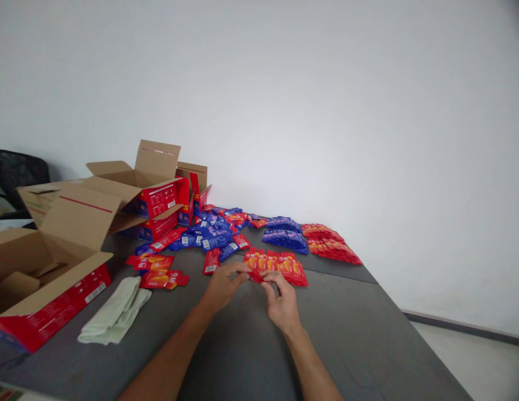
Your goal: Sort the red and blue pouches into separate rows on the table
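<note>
I can see a pale green cloth (115, 312) folded on the dark gray table (347, 334). Just left of it sits a red box (62, 303) with its brown flaps open. More red boxes (159, 199) with open flaps stand behind it. A black chair (22, 171) is far left, near the white wall (305, 111). On the right of my screen, a dark strip (460, 329) runs along pale floor (472, 356).

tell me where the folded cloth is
In the head view, the folded pale green cloth lies on the grey table at left, right of the nearest open red carton and near some red packets.
</note>
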Motion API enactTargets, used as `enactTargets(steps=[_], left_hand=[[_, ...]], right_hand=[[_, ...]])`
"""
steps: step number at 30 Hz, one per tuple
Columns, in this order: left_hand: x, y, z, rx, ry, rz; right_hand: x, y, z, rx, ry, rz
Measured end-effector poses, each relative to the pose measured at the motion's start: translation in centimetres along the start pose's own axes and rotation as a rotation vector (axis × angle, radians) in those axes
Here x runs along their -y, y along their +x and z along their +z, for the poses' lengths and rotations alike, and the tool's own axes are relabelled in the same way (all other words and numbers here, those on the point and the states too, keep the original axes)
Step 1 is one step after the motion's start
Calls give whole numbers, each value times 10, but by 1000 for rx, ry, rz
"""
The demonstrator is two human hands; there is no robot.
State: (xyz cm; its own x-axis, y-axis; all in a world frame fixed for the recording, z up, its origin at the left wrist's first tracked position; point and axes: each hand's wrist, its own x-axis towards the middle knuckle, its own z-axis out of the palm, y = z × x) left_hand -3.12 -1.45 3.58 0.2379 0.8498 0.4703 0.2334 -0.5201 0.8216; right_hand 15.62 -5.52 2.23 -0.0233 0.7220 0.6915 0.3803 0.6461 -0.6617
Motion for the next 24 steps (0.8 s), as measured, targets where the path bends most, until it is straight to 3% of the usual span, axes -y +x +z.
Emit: enactTargets(steps=[10,19,24], left_hand=[[4,-1,1,25,-139,-57],[2,-1,-1,67,-132,-59],[-2,-1,1,74,-185,-72]], right_hand=[[2,2,2,146,-154,-215],[9,5,-3,253,-240,-149],[12,6,-5,232,-170,-116]])
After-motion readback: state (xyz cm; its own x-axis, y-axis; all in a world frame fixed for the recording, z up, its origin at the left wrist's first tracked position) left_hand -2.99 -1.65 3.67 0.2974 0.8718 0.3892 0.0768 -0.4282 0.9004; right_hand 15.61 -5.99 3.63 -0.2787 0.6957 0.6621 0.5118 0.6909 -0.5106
